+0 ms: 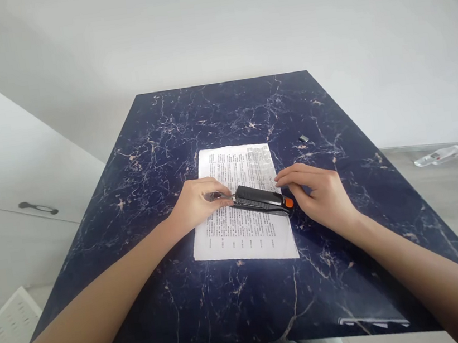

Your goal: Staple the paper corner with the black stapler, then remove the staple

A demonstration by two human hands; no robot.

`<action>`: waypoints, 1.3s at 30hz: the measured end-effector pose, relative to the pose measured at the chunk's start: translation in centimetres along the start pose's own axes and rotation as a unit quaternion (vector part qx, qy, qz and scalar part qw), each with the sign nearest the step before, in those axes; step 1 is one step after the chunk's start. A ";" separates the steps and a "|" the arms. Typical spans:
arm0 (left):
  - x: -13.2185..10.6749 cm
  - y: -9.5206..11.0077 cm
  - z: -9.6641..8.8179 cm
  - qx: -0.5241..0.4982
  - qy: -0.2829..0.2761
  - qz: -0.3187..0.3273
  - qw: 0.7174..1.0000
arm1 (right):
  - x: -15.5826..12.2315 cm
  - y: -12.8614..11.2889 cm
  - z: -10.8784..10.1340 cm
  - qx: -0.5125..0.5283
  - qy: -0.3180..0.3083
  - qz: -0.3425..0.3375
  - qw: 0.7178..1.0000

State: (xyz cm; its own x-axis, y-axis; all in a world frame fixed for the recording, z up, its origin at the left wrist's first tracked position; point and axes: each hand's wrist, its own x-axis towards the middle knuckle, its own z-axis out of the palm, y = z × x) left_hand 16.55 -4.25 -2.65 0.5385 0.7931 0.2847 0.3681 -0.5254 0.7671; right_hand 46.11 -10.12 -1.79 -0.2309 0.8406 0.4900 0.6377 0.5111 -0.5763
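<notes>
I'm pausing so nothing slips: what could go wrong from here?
The stapler could twist, as the left hand pinches one end while the right hand seems not to grip the other.
The printed paper lies beneath it and might shift or crease if the stapler drags.
The small metallic piece beyond the right hand could be knocked by a wide sweep.
</notes>
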 end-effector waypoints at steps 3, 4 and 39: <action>0.1 0.2 0.1 -0.026 0.001 -0.029 0.999 | 0.0 -0.3 0.0 -0.001 -0.009 0.000 1.000; 0.1 0.2 0.1 -0.031 -0.001 -0.034 0.999 | 0.0 -0.4 0.0 -0.001 -0.011 -0.001 1.000; -0.1 -0.1 0.0 0.012 0.002 0.062 0.998 | -0.3 -0.4 -0.3 -0.009 -0.040 -0.001 0.999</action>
State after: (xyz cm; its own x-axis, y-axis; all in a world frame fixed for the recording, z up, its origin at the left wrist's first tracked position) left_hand 16.47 -4.31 -2.80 0.5782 0.7223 0.3794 0.3163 -0.6271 0.7118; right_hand 46.15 -10.62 -1.51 -0.2891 0.8518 0.4369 0.6495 0.5098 -0.5641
